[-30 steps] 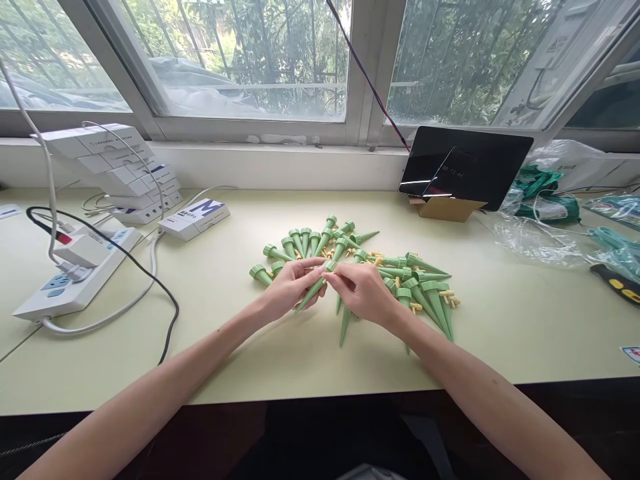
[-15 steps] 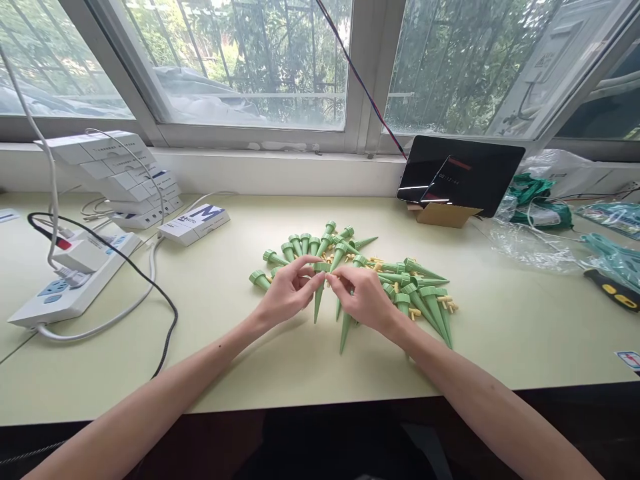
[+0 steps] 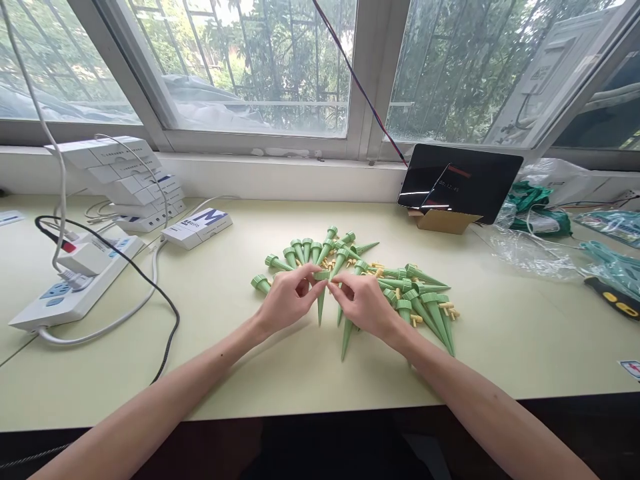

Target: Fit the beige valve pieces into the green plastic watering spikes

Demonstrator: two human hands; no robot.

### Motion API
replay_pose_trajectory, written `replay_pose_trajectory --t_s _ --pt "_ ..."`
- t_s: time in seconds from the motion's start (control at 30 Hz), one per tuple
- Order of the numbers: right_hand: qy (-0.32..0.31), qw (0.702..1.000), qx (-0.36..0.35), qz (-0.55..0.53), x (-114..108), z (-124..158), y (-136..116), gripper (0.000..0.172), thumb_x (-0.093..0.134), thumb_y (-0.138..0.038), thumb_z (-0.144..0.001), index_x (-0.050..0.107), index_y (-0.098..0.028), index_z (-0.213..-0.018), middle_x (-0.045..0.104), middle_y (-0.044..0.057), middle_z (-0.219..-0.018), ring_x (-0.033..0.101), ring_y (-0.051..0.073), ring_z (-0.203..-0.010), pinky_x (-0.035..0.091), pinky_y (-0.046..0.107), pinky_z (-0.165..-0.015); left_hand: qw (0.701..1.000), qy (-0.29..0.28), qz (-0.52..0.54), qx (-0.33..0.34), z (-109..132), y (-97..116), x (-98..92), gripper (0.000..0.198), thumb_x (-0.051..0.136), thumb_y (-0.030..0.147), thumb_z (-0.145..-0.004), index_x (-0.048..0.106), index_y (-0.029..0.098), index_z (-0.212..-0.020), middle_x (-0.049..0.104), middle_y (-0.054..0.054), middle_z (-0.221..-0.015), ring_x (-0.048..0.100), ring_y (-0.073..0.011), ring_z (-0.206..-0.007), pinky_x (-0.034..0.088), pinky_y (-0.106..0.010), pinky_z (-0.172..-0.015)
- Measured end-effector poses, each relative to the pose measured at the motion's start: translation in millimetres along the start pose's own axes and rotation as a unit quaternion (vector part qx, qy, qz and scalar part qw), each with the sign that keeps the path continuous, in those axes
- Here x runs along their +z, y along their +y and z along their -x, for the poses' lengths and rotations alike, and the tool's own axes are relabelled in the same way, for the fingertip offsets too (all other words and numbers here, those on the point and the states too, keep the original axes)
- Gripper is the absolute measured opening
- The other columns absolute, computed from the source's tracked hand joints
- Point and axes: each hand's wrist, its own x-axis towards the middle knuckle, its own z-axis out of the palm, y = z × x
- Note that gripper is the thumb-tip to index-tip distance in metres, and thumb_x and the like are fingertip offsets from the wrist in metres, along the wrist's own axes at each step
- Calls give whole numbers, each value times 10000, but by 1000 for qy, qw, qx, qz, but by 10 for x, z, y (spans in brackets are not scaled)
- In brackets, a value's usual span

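Observation:
A heap of green cone-shaped spikes (image 3: 400,287) with small yellow fittings lies on the pale desk (image 3: 225,347). My left hand (image 3: 287,300) pinches the wide top of one green spike (image 3: 321,300), which hangs point down toward me. My right hand (image 3: 365,303) meets it at that same top, fingers pinched on the spike's head or a small part there that I cannot make out. Another spike (image 3: 346,339) lies on the desk just under my right hand.
A white power strip (image 3: 75,280) with plugs and a black cable (image 3: 165,313) sits at the left, beside stacked white boxes (image 3: 120,180). A dark tablet (image 3: 460,180) leans on a cardboard box by the window. Plastic bags and green items lie at the right.
The held spike has swung from slanting down-left to hanging point toward me. Both hands stayed together at its top. The view shifted slightly.

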Motion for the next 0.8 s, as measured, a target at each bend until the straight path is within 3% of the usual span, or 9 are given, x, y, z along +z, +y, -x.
replay_pose_trajectory --t_s 0.23,0.47,0.8 --pt "-7 1000 11 7 13 10 2 166 533 -238 -937 677 -161 -909 557 -29 -568 431 104 -479 359 237 -551 998 9 -51 32 -9 -52 9 142 629 288 -887 672 180 -970 585 47 -606 418 -71 -462 395 -209 -506" --pt "35 999 3 -7 10 16 6 164 504 -204 -931 662 -159 -918 531 -35 -563 408 99 -475 345 223 -524 994 17 -79 80 -17 -85 -5 175 603 300 -911 710 181 -981 607 -24 -785 524 -120 -629 435 -246 -573" --pt "45 999 -4 -2 13 15 10 153 508 -201 -925 656 -167 -906 519 -36 -563 401 99 -480 334 222 -520 990 -48 -118 60 -20 -110 -9 214 586 337 -917 720 183 -983 614 -47 -819 521 -194 -805 474 -343 -774"
